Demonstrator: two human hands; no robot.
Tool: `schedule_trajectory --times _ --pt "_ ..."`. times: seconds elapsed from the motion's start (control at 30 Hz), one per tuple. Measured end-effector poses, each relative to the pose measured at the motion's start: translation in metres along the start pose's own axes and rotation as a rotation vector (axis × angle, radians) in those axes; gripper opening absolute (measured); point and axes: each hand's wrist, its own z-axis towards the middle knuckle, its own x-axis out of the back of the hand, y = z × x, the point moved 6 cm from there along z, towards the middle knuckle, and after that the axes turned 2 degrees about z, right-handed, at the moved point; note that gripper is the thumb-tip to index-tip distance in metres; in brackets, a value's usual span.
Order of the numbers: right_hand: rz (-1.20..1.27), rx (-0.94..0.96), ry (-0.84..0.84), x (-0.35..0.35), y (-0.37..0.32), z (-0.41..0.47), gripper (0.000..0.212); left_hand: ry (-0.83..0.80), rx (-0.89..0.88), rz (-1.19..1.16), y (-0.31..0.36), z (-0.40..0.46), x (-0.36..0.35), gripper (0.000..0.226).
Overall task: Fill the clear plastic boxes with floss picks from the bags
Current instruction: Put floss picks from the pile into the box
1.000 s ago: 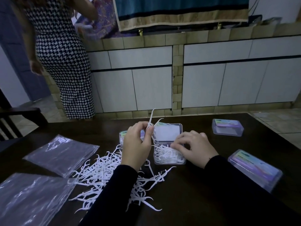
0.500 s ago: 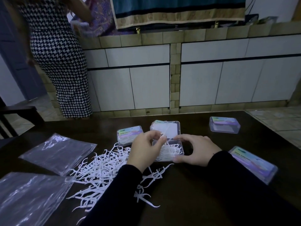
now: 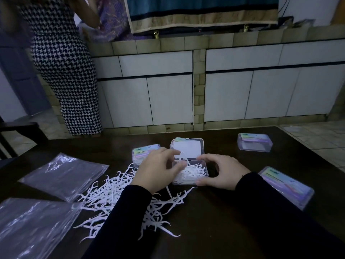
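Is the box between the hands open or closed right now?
Open. The box has its lid swung back flat on the table behind it, and white floss picks show in the uncovered tray.

The table is dark brown, nearly black. On it, the heap of floss picks is white, and the picks inside the open box at the table's centre are white too; that box is clear, its raised lid showing a white panel. The 3 closed boxes around the open box, left, far right and near right, are clear with pastel rainbow labels. Left of the open box, 2 bags are clear and glossy. Both sleeves are black. Beyond the table, cabinet doors are white, edged by olive tiles; a hanging cloth is teal with a tan border; a person's dress is black-and-white houndstooth.
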Motion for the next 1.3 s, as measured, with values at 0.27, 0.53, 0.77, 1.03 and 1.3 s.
schedule_trajectory --times 0.27,0.53,0.77,1.03,1.3 --pt "0.016 0.003 -0.006 -0.001 -0.001 0.001 0.079 -0.112 -0.055 0.010 -0.001 0.000 -0.004 0.021" --pt "0.027 0.034 -0.005 0.000 -0.001 0.002 0.078 -0.079 0.070 -0.027 -0.017 -0.003 0.009 0.034" --pt "0.032 0.029 0.001 -0.003 0.003 0.005 0.079 -0.184 0.117 -0.044 -0.024 -0.005 0.005 0.025" --pt "0.043 0.028 0.009 -0.004 0.007 0.005 0.080 0.109 0.062 -0.180 -0.017 -0.006 0.027 0.005" --pt "0.053 0.032 0.016 -0.005 0.007 0.008 0.080 0.302 0.014 -0.331 -0.004 -0.007 0.035 0.005"
